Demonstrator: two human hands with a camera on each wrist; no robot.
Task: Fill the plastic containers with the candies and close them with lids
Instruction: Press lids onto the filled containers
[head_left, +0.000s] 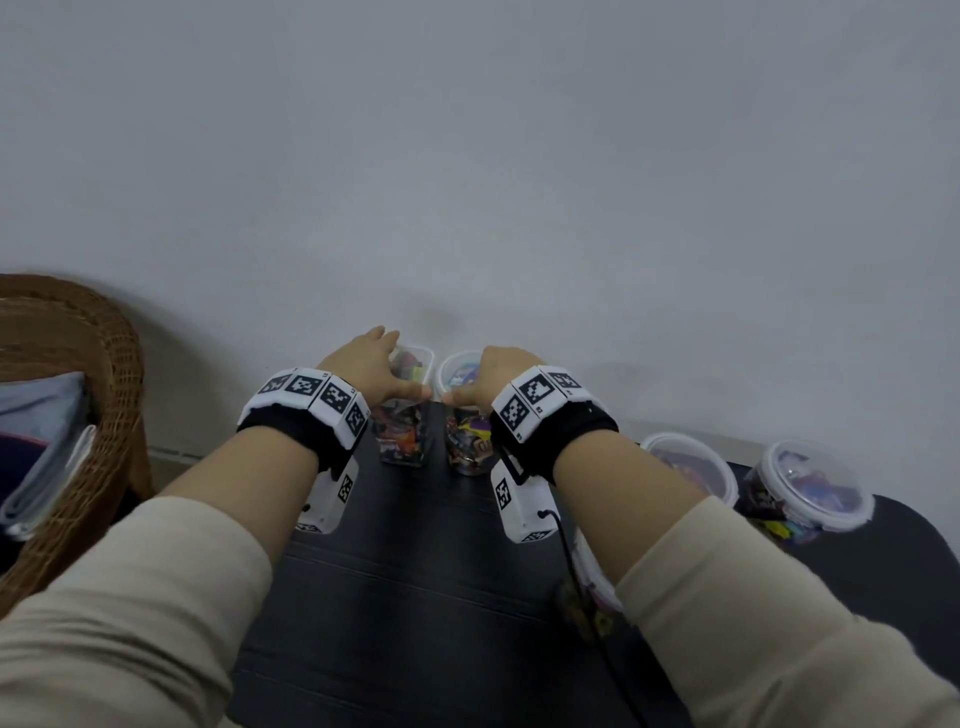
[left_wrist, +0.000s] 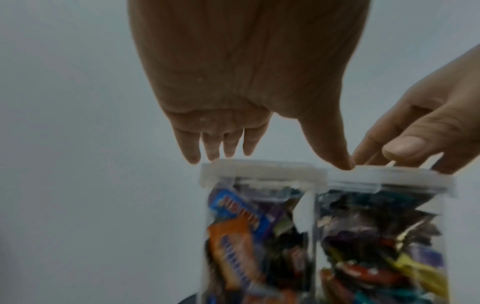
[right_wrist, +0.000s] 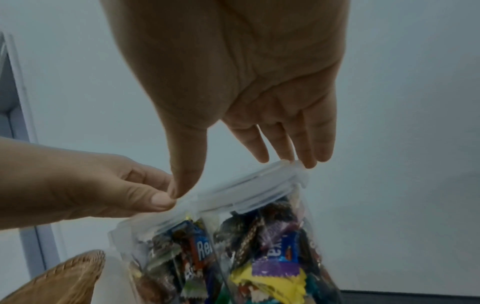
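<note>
- The left hand (head_left: 371, 366) is hovering spread over the left jar (head_left: 404, 415), its fingertips (left_wrist: 193, 158) reaching the far rim of the left lid (left_wrist: 262, 171); firm contact is hard to confirm.
- The right hand (head_left: 491, 382) is reaching spread over the right jar (head_left: 470, 439), its fingertips (right_wrist: 309, 163) meeting the far edge of the right lid (right_wrist: 249, 191).
- The two thumbs are meeting above the line where the jars are touching, at the far edge of the dark worktop (head_left: 415, 571) by the wall.
- Both jars are holding wrapped candies (left_wrist: 233, 236) nearly to the brim.
- Judgement: the lids are being seated. Pressing straight down, evenly around each rim, should be closing them without tipping the jars.
- Two more lidded jars (head_left: 810, 488) are standing at the right; a wicker chair (head_left: 78, 389) is standing at the left.
</note>
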